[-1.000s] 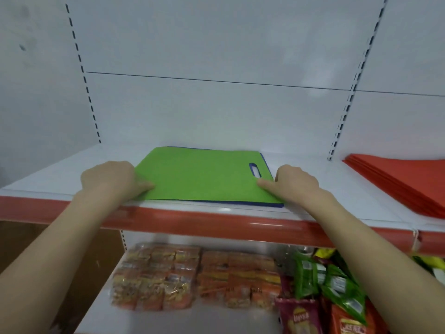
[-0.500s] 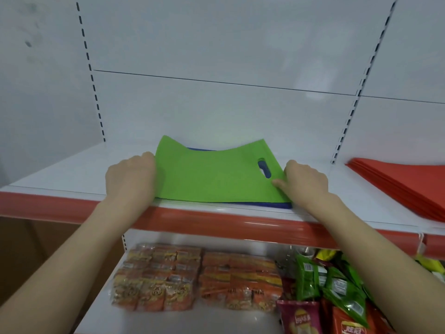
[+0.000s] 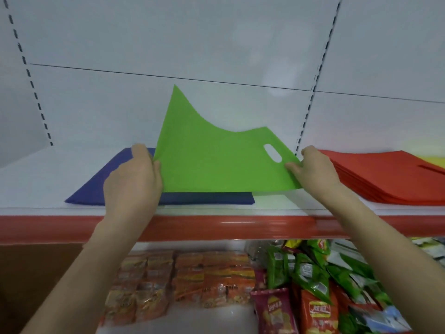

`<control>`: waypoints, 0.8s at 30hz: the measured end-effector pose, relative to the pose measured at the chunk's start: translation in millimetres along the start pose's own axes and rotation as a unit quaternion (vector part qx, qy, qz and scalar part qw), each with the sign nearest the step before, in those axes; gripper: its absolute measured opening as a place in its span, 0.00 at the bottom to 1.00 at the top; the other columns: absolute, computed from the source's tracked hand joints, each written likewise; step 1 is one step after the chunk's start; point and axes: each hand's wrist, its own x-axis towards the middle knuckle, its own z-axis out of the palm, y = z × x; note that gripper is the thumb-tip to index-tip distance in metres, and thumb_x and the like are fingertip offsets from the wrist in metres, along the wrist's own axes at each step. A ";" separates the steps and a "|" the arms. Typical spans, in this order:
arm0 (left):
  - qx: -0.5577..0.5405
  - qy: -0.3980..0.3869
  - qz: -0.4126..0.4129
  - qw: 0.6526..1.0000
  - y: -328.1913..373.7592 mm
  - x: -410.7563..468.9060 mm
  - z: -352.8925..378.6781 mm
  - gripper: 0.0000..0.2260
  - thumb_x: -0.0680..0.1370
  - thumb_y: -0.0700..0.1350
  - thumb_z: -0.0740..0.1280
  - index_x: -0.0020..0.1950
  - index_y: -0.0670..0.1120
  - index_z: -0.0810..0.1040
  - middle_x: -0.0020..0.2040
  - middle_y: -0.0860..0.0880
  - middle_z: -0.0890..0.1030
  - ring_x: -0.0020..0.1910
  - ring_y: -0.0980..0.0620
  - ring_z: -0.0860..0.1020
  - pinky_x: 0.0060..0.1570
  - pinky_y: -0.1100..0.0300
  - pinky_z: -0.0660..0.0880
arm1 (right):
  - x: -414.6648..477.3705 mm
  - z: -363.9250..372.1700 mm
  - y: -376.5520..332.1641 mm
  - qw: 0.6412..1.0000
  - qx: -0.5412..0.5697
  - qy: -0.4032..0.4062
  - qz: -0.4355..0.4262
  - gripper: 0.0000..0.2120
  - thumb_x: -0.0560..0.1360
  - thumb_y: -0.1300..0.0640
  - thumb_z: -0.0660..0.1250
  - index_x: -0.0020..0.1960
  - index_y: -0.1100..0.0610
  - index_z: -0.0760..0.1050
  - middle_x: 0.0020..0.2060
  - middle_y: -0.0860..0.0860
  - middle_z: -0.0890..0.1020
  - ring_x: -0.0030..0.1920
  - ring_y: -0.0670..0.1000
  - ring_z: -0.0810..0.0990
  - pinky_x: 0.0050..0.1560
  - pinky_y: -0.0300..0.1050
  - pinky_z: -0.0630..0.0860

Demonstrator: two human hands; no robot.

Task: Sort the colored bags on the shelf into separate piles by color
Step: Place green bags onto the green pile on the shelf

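Gripped the left edge of the green bag (image 3: 216, 162) with the left hand (image 3: 134, 179) — fingers curled round the edge, back of the hand toward the camera. Pinched the bag's lower right corner with the right hand (image 3: 315, 169), thumb on the front face just below the oval handle cut-out (image 3: 272, 153), the other fingers bent behind the fabric.

Reached both bare forearms up and forward from the bottom of the view, past the red front strip (image 3: 48, 227) of the shelf (image 3: 36, 184), wrists above its edge.

Held the green bag tilted up off the shelf, stretched between the hands, its top left corner peaked high against the white back panel (image 3: 216, 44) and its top edge sagging in the middle. Had a blue bag (image 3: 96, 186) flat on the shelf just beneath, its left part showing past the left hand; could not tell whether that hand touched it. Had a pile of red bags (image 3: 390, 174) flat on the same shelf to the right, just beside the right hand.

Had on the lower shelf (image 3: 231, 314) — below the red strip — orange snack packets (image 3: 187, 280) in rows at left and green chip bags (image 3: 313, 268) heaped at right, with a maroon chip bag (image 3: 274, 312) in front.
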 end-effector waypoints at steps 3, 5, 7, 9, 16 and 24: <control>-0.012 -0.013 0.004 1.000 26.6 -4.9 10.7 0.10 0.80 0.45 0.58 0.53 0.37 0.68 0.43 0.34 0.77 0.45 0.33 0.75 0.37 0.51 0.60 | -1.0 -14.4 28.9 0.999 -0.039 0.014 0.005 0.16 0.76 0.52 0.65 0.56 0.64 0.73 0.52 0.64 0.79 0.54 0.64 0.76 0.48 0.51 0.70; -0.015 -0.014 0.020 1.000 48.6 -9.2 17.3 0.11 0.80 0.45 0.59 0.54 0.37 0.68 0.43 0.33 0.77 0.44 0.32 0.75 0.36 0.51 0.60 | -5.2 -28.0 50.0 0.997 -0.062 0.033 0.016 0.16 0.77 0.51 0.63 0.57 0.62 0.72 0.52 0.63 0.79 0.54 0.64 0.76 0.47 0.51 0.69; -0.025 -0.018 0.041 0.999 74.4 -14.3 23.6 0.11 0.80 0.45 0.59 0.53 0.37 0.68 0.42 0.33 0.77 0.44 0.33 0.75 0.36 0.51 0.59 | -8.9 -43.5 74.5 0.994 -0.087 0.051 0.028 0.15 0.79 0.51 0.61 0.58 0.62 0.70 0.53 0.63 0.79 0.55 0.64 0.76 0.46 0.51 0.68; -0.040 -0.025 0.060 0.997 103.9 -20.7 30.8 0.10 0.80 0.45 0.59 0.52 0.37 0.68 0.41 0.34 0.77 0.43 0.33 0.75 0.36 0.51 0.59 | -11.9 -60.8 102.4 0.990 -0.118 0.071 0.041 0.15 0.80 0.50 0.59 0.58 0.62 0.68 0.52 0.63 0.79 0.55 0.64 0.77 0.47 0.52 0.69; -0.105 -0.042 0.138 0.984 244.0 -62.0 74.9 0.10 0.80 0.44 0.59 0.53 0.37 0.68 0.42 0.34 0.78 0.44 0.33 0.77 0.36 0.51 0.60 | -25.3 -139.5 243.1 0.967 -0.206 0.132 0.075 0.15 0.81 0.51 0.56 0.58 0.62 0.66 0.50 0.62 0.80 0.51 0.63 0.79 0.40 0.49 0.66; -0.140 -0.108 0.207 0.962 455.1 -144.5 129.6 0.09 0.81 0.47 0.56 0.54 0.40 0.66 0.45 0.40 0.80 0.47 0.37 0.78 0.37 0.53 0.62 | -62.1 -261.4 439.3 0.932 -0.269 0.174 0.168 0.14 0.81 0.50 0.55 0.54 0.61 0.67 0.48 0.61 0.80 0.49 0.63 0.79 0.40 0.50 0.65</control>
